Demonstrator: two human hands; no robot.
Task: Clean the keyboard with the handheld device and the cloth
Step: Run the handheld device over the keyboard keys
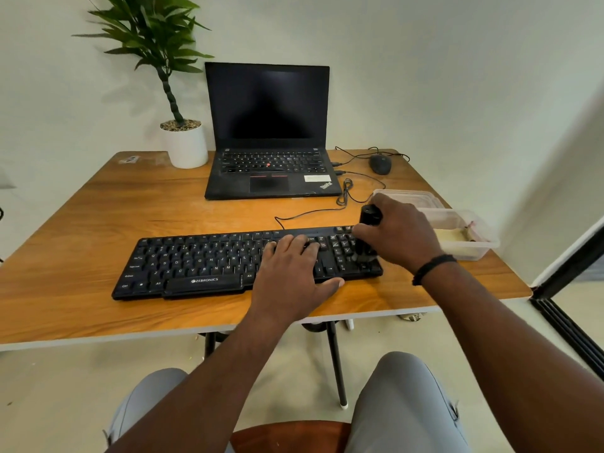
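Observation:
A black keyboard [196, 263] lies across the front of the wooden table [98, 223]. My left hand [294, 266] rests flat on its right-middle keys, fingers straight, thumb at the front edge. My right hand [398, 237] grips a black cylindrical handheld device [368, 223], held upright with its lower end on the keyboard's number pad. A pale yellowish cloth [452, 236] lies inside a clear plastic box [483, 246] to the right of the keyboard.
An open black laptop [268, 125] stands behind the keyboard, with a potted plant [183, 142] to its left and a black mouse [380, 164] with cables to its right. A clear lid [408, 195] lies behind the box. My knees are below the table edge.

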